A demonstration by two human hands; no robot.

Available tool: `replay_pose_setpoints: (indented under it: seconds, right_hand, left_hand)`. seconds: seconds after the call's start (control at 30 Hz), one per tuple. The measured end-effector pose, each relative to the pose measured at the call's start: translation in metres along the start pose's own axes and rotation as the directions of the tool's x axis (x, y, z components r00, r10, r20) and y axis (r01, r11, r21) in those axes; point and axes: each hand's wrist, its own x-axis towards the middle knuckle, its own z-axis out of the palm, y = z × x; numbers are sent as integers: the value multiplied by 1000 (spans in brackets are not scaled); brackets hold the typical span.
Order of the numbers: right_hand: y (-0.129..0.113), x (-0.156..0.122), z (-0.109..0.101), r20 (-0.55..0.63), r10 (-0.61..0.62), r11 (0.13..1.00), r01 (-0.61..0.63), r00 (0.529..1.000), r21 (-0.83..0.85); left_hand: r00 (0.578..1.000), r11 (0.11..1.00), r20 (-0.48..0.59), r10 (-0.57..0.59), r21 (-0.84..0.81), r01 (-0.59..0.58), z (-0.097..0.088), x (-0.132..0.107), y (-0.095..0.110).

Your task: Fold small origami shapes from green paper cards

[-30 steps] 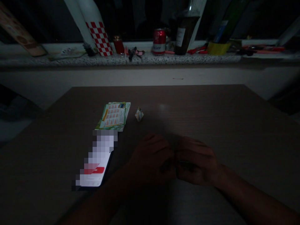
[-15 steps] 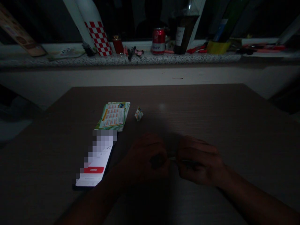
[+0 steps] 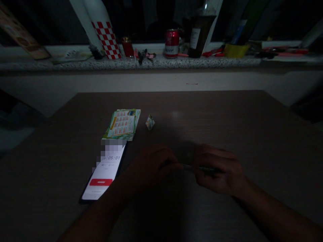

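My left hand (image 3: 158,164) is closed, its thumb and fingers pinching one end of a thin folded paper strip (image 3: 187,166). The other end runs into my right hand (image 3: 218,169), whose fingers are curled around it. A greenish edge of the paper shows between the right fingers; most of the strip is hidden and the light is dim. Beyond my left hand stands a small folded paper piece (image 3: 150,122) with points. To its left lies a stack of printed paper cards (image 3: 122,124), with red and green calendar-like print on top.
A lit phone (image 3: 103,178) lies by my left forearm, showing a timer and a red button. Along the granite windowsill (image 3: 156,63) stand a checkered bottle (image 3: 107,38), a red can (image 3: 172,43), a dark bottle (image 3: 198,37) and a yellow container (image 3: 236,50).
My hands have moved slightly apart, so more of the paper strip shows between them. The left fingers have shifted their pinch, with the thumb now stretched toward the strip.
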Motion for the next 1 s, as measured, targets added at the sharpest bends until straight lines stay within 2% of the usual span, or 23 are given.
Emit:
replay_pose_setpoints:
  seconds: [0.33, 0.43, 0.6, 0.83, 1.0]
  right_hand:
    - [1, -2, -3, -6, 50, 999, -50, 999, -9]
    - [1, -2, -3, -7, 37, 999, -37, 999, -13]
    - [2, -3, -3, -14, 45, 999, -45, 999, -15]
    - [5, -5, -2, 52, 105, 993, -102, 993, -60]
    - [5, -4, 1, 115, 15, 994, -2, 993, -111]
  left_hand:
    - [997, 997, -58, 48, -56, -51, -1, -1, 2]
    - [996, 994, -87, 15, -106, -24, 0, -1, 1]
    - [994, 987, -72, -76, -148, 65, 0, -1, 3]
    - [999, 999, -20, 32, 30, -31, 3, -1, 4]
    - [996, 991, 42, 80, 107, -84, 11, -1, 9]
